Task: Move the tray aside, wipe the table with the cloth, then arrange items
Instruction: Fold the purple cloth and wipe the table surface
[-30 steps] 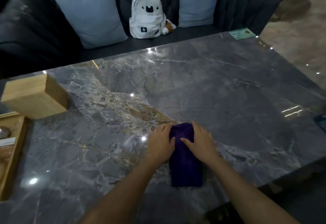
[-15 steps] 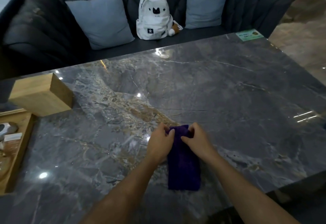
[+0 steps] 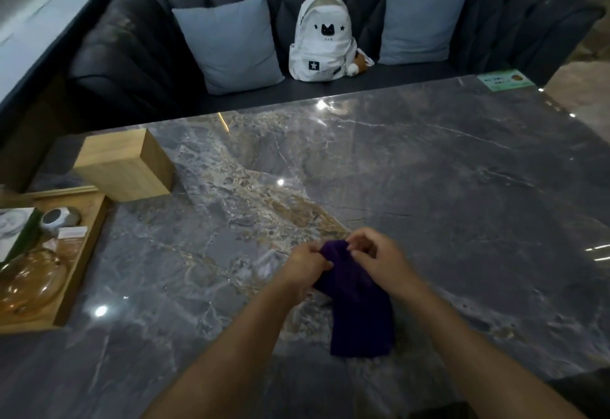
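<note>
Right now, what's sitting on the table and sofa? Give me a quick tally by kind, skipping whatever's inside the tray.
Purple cloth: 1
Wooden tray: 1
Wooden box: 1
Green card: 1
Grey-blue cushions: 2
White backpack: 1
Total: 7

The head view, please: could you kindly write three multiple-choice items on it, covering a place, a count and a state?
1. Where is the wooden tray?
A. at the table's left edge
B. on the sofa
C. at the table's right edge

2. How many cushions lean on the sofa?
A. one
B. two
C. four

3. What are the hands doing to the purple cloth?
A. nothing
B. pinching its far end
C. pressing it flat

Answers:
1 A: the wooden tray sits far left.
2 B: one cushion either side of the white backpack.
3 B: left hand and right hand grip the purple cloth.
</note>
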